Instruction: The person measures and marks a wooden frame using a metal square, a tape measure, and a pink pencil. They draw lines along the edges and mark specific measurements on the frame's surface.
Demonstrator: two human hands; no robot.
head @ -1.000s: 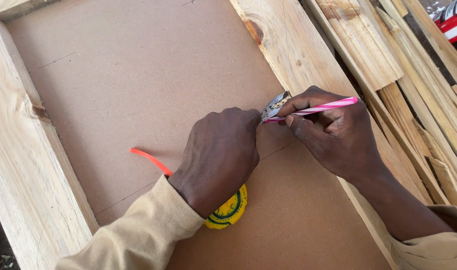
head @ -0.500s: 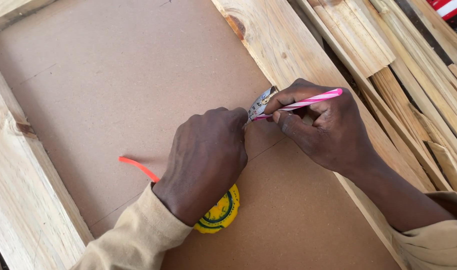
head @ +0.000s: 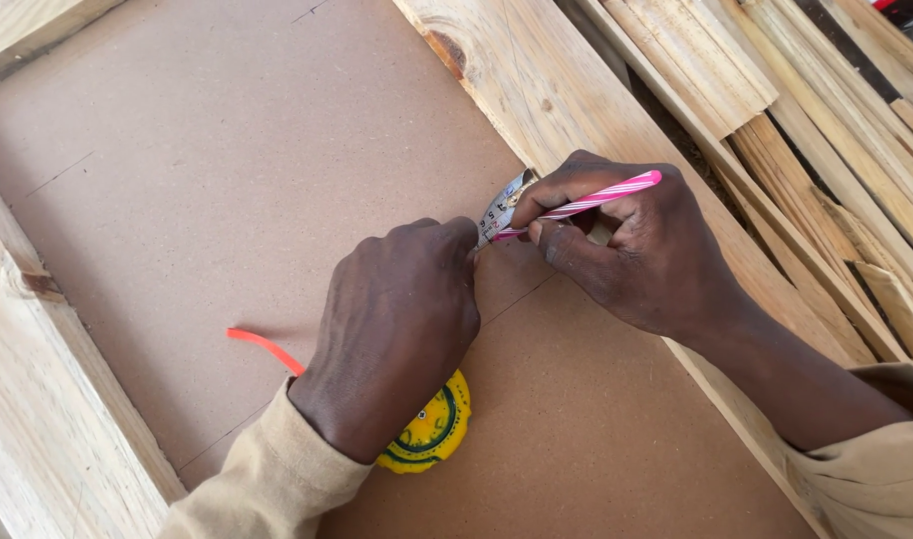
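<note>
I see the brown hardboard panel filling most of the frame, bordered by a pale wooden frame rail running from top centre down to the lower right, and a second rail along the left edge. A stack of loose wooden slats lies in the upper right, beyond the rail.

My left hand sits at centre frame, knuckles up, fingers curled and pressed down on the panel. It covers most of a yellow tape measure case, which shows below the wrist at lower centre. An orange strap trails from under the hand toward the left.

The tape blade emerges at the left fingertips and runs a short way up and to the right, its end hooked against the inner edge of the frame rail. Its long axis therefore lies diagonally, from lower left to upper right.

My right hand is just right of centre, pinching a pink-and-white striped pencil between thumb and forefingers. The pencil lies nearly crosswise to the blade, tip at the blade's lower edge, just beside the left fingertips. The right hand is the nearer to the blade end; I cannot tell whether the tip touches the panel.
</note>
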